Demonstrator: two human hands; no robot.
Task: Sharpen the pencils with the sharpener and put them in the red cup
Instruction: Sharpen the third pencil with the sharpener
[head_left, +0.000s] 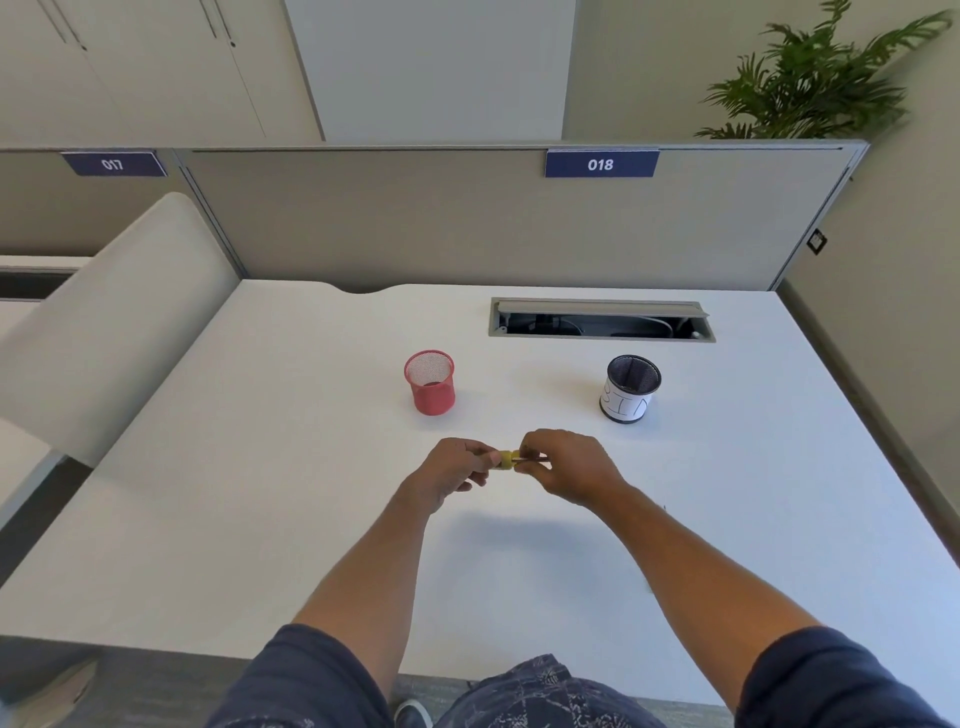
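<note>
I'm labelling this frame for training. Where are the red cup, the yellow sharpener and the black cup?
red cup (434, 397): head view, front of its mesh wall.
yellow sharpener (506, 459): head view, body between the hands.
black cup (625, 405): head view, white paper label.

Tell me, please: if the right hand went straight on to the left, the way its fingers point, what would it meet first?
The yellow sharpener, which the left hand holds directly before the right hand. The left hand itself comes next. Depth is hard to judge.
</note>
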